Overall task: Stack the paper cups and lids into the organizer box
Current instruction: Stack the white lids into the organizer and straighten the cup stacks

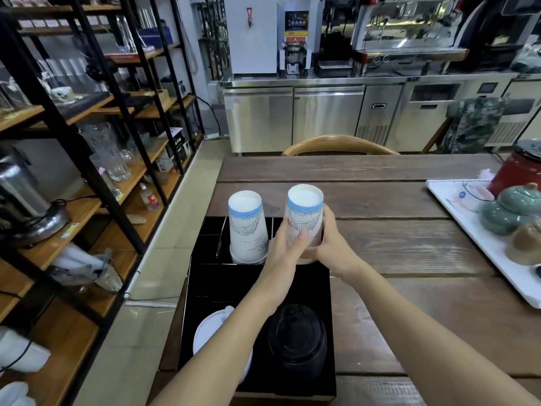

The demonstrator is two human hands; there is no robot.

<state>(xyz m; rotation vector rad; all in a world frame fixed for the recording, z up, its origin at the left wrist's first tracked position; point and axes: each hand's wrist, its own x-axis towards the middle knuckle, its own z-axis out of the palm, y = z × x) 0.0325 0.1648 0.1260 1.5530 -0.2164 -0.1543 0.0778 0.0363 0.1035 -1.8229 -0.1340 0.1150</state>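
Observation:
A black organizer box point(202, 276) sits at the left end of the wooden table. Two stacks of upside-down white paper cups with blue bands stand in its far compartments. My left hand point(285, 244) and my right hand point(329, 244) both grip the right cup stack point(305, 212) from either side near its base. The left cup stack point(247, 227) stands free beside it. In the near compartments lie a stack of white lids point(209, 332), partly hidden by my left forearm, and a stack of black lids point(295, 335).
A white tray point(480, 230) with green lidded pots and a red pot sits at the table's right. A wooden chair back point(339, 143) stands at the far edge. Metal shelving with glassware fills the left side; steel counters and coffee machines line the back wall.

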